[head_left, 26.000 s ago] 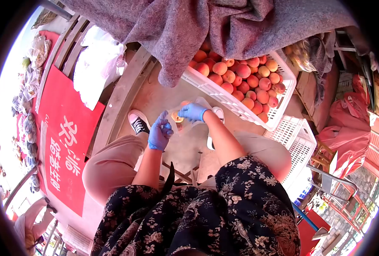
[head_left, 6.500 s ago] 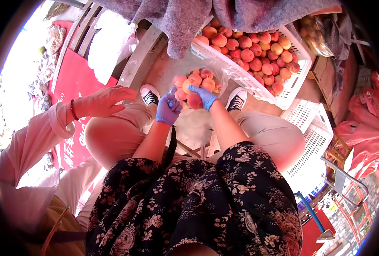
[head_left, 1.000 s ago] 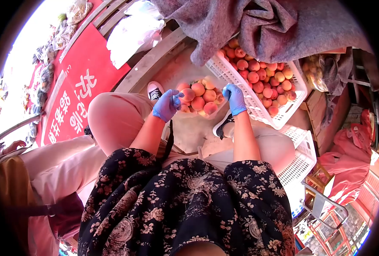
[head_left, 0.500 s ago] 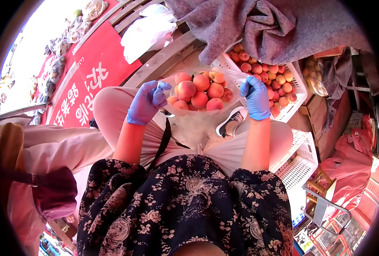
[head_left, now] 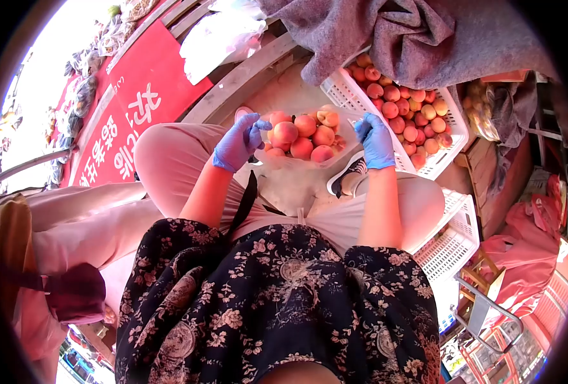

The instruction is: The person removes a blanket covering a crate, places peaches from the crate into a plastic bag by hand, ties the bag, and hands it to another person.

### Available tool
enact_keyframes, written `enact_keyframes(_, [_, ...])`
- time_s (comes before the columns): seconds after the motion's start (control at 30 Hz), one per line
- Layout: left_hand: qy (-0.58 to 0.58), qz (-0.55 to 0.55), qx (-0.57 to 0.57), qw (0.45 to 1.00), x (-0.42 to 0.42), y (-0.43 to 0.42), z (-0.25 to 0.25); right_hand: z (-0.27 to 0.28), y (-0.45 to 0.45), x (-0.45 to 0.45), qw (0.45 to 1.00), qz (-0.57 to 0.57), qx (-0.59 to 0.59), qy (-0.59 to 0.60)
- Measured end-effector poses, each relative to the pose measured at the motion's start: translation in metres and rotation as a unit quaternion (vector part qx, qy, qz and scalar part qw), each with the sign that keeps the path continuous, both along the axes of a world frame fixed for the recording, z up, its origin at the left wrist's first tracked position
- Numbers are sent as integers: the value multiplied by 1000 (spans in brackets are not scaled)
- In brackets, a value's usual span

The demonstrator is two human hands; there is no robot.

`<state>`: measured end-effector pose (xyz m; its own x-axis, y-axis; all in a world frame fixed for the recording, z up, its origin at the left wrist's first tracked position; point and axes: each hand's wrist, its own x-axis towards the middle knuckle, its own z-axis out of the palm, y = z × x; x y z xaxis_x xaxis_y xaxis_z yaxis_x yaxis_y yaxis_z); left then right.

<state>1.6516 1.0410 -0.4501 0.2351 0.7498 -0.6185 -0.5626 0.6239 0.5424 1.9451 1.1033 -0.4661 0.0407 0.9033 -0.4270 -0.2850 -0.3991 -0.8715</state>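
A clear plastic bag [head_left: 336, 155] with several red and orange peaches [head_left: 302, 148] in it hangs between my hands, above the ground and in front of my knees. My left hand [head_left: 241, 142], in a blue glove, is closed on the bag's left edge. On the other side my right hand [head_left: 376, 141], gloved in blue too, pinches the right edge. The thin film is hard to make out at the fingertips. Just beyond my right hand stands a white crate [head_left: 461, 131] holding many more peaches [head_left: 418, 115].
Grey cloth [head_left: 412, 38] drapes over the crate's far side. White empty-looking crates [head_left: 453, 246] stand by my right knee. A wooden rail [head_left: 242, 80], white plastic bags [head_left: 223, 41] and a red banner [head_left: 136, 109] lie to the left. Another person's legs [head_left: 92, 221] are at my left.
Earlier my hands were lower over a bag with fewer peaches, and the other person's arm reached in from the left. Since then the bag has filled and been drawn wide between my hands.
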Motion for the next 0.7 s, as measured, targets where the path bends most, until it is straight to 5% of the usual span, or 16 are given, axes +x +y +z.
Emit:
enact_keyframes(0.2, [58,21,-110,992,11,8,-88,-75,-4,1,980,-55,-180,63])
enact_keyframes(0.37, [104,-42,-131,985,15,9,-91,-96,3,9,974,-57,-212,57])
enact_keyframes(0.47, [131,-64,-154,977,10,7,-104,-100,1,5,980,-45,-188,-39])
enact_keyframes(0.63, [173,-45,-161,971,13,-6,-112,-123,0,10,922,193,-11,-335])
enact_keyframes(0.7, [186,-9,-156,970,9,-7,-124,-116,2,2,911,188,-68,-362])
